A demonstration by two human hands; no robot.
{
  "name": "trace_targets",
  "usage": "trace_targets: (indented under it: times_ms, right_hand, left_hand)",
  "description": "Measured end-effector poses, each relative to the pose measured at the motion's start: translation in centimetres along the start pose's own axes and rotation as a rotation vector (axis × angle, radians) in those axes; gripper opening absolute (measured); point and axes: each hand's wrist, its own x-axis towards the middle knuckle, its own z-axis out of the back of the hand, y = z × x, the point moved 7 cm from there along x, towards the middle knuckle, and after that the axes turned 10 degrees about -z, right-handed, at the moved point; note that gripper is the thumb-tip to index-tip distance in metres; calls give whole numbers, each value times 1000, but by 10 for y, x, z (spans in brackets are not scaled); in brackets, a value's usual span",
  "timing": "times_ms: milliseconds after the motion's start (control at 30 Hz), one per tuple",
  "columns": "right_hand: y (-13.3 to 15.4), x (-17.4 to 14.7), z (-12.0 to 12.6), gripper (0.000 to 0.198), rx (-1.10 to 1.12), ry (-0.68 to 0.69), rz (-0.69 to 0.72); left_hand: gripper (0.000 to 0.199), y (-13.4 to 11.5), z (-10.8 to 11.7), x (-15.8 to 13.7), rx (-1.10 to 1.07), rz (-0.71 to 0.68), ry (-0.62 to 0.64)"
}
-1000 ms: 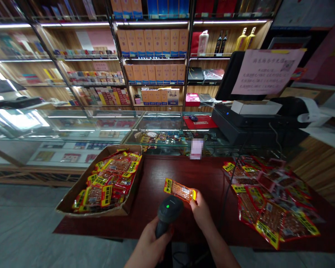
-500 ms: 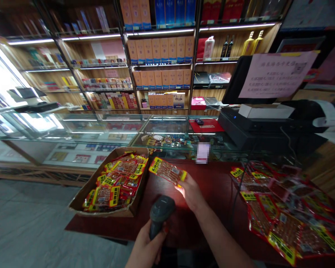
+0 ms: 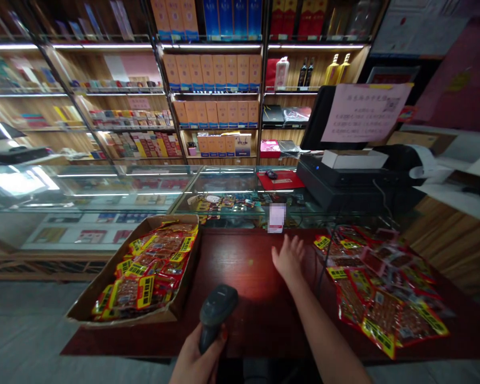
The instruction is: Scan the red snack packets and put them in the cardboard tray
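My left hand is wrapped round the handle of a dark grey barcode scanner, low over the reddish-brown table. A reddish glow lies on the tabletop beyond the scanner. My right hand is empty, its fingers spread, over the right part of the table. Beside it on the right lies a loose pile of red-and-yellow snack packets with brown sticks showing through clear film. To the left, an open cardboard box holds many similar packets.
A glass display counter runs behind the table. On it are a black computer mouse on a red sheet and a monitor with a paper notice. A small blurred card stands at the table's back edge. Stocked shelves line the wall.
The snack packet held in my right hand has left it; where it lies I cannot tell. That hand has opened and moved right. The scanner stays in my left hand; the view has shifted.
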Motion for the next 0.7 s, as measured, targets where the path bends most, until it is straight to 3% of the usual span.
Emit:
trace_targets:
  times_ms: [100,200,300,400,533,600,700]
  right_hand:
    - [-67,39,33,78,-330,-122,-199]
    - [-96,52,42,78,-464,-39,-296]
    - [-77,31,33,78,-501,-5,-169]
    - [-35,-20,11,77,-484,18,68]
    - [3,-88,-16,76,-371,154,234]
    - [11,-102,-18,69,-296,203,282]
    - [7,-91,-4,51,-212,187,295]
  left_hand:
    - [61,-4,-5,2,-20,-16,-11]
    - [56,-8,-14,3,-44,-31,7]
    - [55,-5,-24,5,-71,-19,41]
    - [62,3,-30,9,-66,-12,35]
    - [74,6,-33,10,-12,-1,27]
    - [72,0,-30,7,5,-11,-1]
    - [64,-8,-24,3,11,-24,-22]
